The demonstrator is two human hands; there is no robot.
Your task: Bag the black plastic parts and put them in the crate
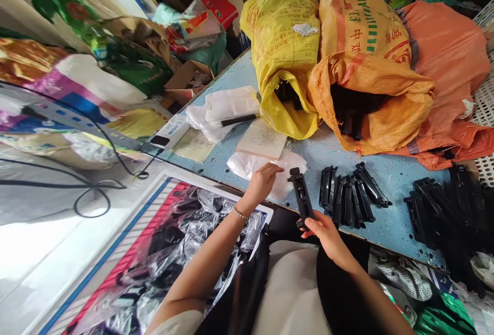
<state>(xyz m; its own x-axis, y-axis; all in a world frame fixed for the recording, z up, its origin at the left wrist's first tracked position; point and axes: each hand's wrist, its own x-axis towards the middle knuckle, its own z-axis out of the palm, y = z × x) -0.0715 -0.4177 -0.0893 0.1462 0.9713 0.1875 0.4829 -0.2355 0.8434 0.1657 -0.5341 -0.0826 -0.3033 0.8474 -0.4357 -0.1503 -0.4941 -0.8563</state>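
Observation:
My right hand [322,229] is closed around the lower end of a long black plastic part [301,196]. That part stands tilted, its wider, knobbed end pointing away from me. My left hand [265,181] is just left of it, over a pile of thin clear plastic bags [247,162]. Its fingers are pressed together, and whatever they pinch, if anything, is hidden. Right of the held part, several similar black parts [349,196] lie side by side on the blue table [309,152].
A larger heap of black parts [440,211] covers the table's right end. Behind stand a yellow woven sack [285,57], an orange sack [366,31] and a red-orange sack [447,52]. At lower left, a red crate [135,237] holds bagged black pieces. A cable [111,144] hangs at left.

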